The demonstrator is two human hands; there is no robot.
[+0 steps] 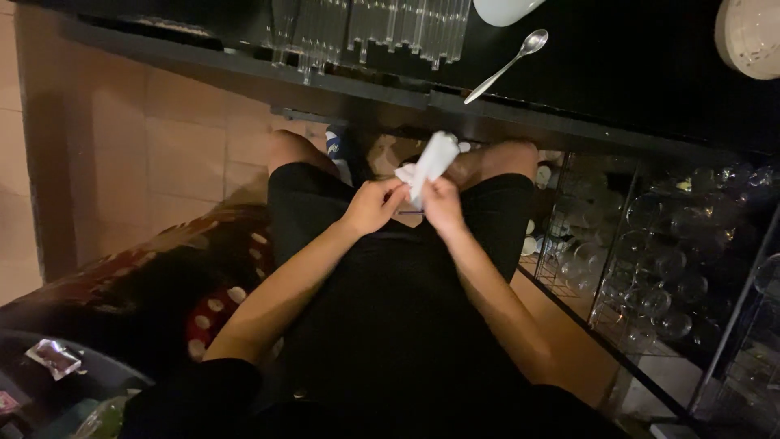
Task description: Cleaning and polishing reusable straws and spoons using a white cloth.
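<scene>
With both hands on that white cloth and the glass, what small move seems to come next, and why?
Probably a slight turn of the glass inside the white cloth. The right hand grips the glass low, the left hand pinches the cloth against it, and both sit above the lap, apart from the dark counter.

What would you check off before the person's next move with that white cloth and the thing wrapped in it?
1. Left hand on the white cloth: ok, fingers pinch its edge.
2. Right hand gripping the wrapped object: ok.
3. What the object is, glass or not: cannot tell, cloth covers it.
4. Object held over the lap, apart from the dark counter: ok.
5. Spoon lying on the counter, away from both hands: ok.
6. Light for seeing smudges: not ok, dim.
</scene>
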